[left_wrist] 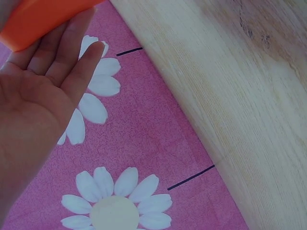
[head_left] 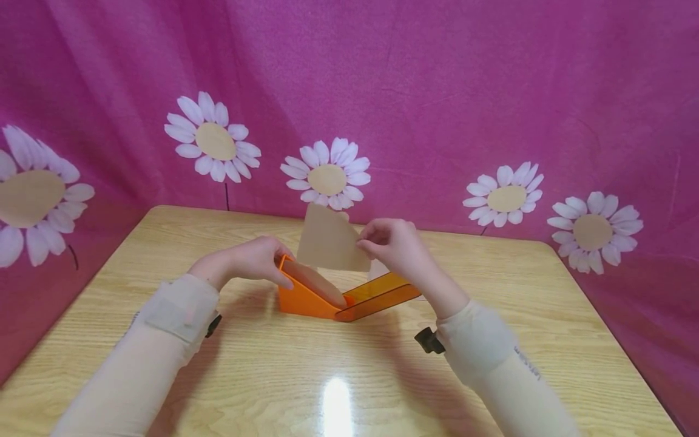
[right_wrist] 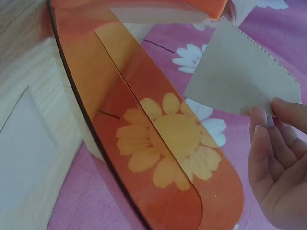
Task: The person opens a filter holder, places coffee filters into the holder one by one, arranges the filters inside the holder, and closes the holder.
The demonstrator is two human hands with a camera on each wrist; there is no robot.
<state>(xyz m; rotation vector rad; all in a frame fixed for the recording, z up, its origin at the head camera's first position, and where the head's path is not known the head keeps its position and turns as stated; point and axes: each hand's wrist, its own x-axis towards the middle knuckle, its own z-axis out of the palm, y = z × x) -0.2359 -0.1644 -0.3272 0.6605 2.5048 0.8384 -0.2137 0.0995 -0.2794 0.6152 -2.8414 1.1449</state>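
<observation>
An orange coffee filter holder [head_left: 307,301] stands on the table with its see-through amber lid [head_left: 382,296] swung open to the right. Brown paper filters [head_left: 317,280] sit inside it. My left hand [head_left: 259,260] grips the holder's tall left end, thumb on the near side and fingers behind. The left wrist view shows those fingers against the orange wall [left_wrist: 43,21]. Above the open holder, my right hand [head_left: 393,246] pinches one brown paper coffee filter [head_left: 332,240] by its edge between thumb and fingers. Its crimped seam shows in the right wrist view [right_wrist: 244,72].
Another pale paper piece [head_left: 377,269] lies on the table behind the lid, partly hidden by it. The wooden table [head_left: 262,376] ends at a pink cloth [head_left: 415,109] with white daisies at the back and sides.
</observation>
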